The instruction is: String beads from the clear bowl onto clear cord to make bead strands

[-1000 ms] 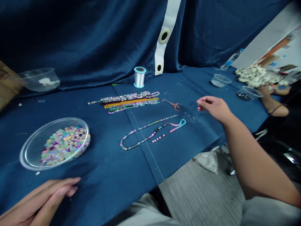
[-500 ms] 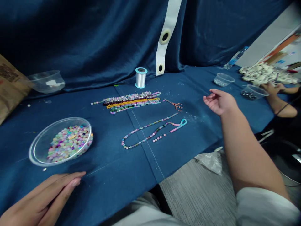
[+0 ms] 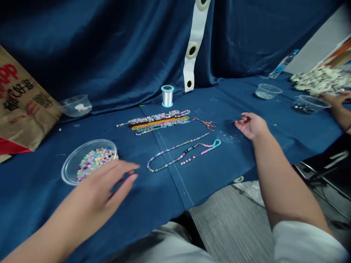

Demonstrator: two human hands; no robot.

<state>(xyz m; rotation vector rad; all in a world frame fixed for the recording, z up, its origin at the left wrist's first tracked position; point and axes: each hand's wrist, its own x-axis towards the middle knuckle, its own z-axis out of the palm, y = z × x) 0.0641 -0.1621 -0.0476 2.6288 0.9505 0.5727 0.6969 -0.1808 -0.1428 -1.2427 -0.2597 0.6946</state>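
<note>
My left hand (image 3: 102, 191) hovers low over the blue cloth with its fingers spread, holding nothing, just right of a clear bowl of pastel beads (image 3: 89, 162). My right hand (image 3: 251, 125) rests on the cloth right of the small scissors (image 3: 206, 123). Its fingers are curled and pinch a thin thread end (image 3: 232, 121) that is barely visible. A partly strung bead strand (image 3: 181, 153) lies looped between my hands, with a few loose beads beside it. Finished strands (image 3: 157, 119) lie in a row behind it, in front of a spool of clear thread (image 3: 167, 95).
A brown paper bag (image 3: 22, 106) and a clear cup (image 3: 75, 106) stand at the far left. At the far right are two clear cups (image 3: 267, 91) (image 3: 308, 104), a heap of white pieces (image 3: 320, 78), a bottle (image 3: 283, 64) and another person's hand (image 3: 337, 100). The table edge runs close to my lap.
My left hand has lifted from the near table edge and moved forward and right toward the bead bowl. My right hand has turned palm up and settled lower near the scissors. The view has shifted left.
</note>
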